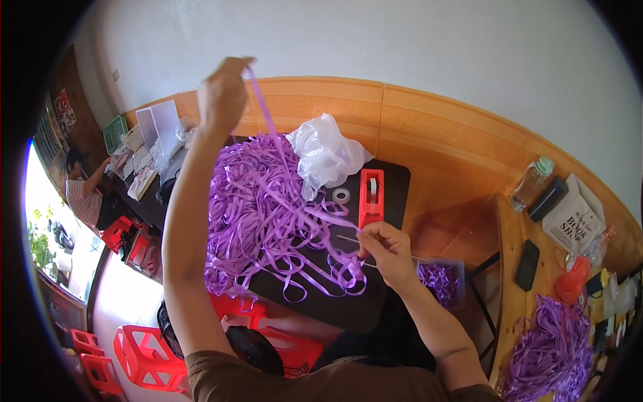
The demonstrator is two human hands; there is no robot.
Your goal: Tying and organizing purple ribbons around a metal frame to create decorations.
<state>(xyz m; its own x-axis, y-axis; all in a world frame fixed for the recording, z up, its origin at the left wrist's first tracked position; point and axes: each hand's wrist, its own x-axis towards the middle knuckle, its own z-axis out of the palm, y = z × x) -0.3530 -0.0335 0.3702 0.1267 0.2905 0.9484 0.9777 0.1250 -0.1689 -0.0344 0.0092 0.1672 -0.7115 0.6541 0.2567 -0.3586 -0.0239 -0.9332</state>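
Observation:
My left hand is raised high, slightly blurred, with its fingers closed on a narrow purple ribbon. That strand runs down to a big tangled heap of purple ribbon on a dark table. Low at the table's right side, my right hand pinches ribbon between thumb and fingers. A thin greyish rod shows at these fingertips; whether the hand grips it too is unclear. Just beyond lie a red tape dispenser, a small white tape roll and a crumpled translucent plastic bag.
A clear bin of purple ribbon pieces is right of the table. The wooden counter at right holds a bottle, a black phone and another purple ribbon bundle. Red stools stand lower left. Another person sits far left.

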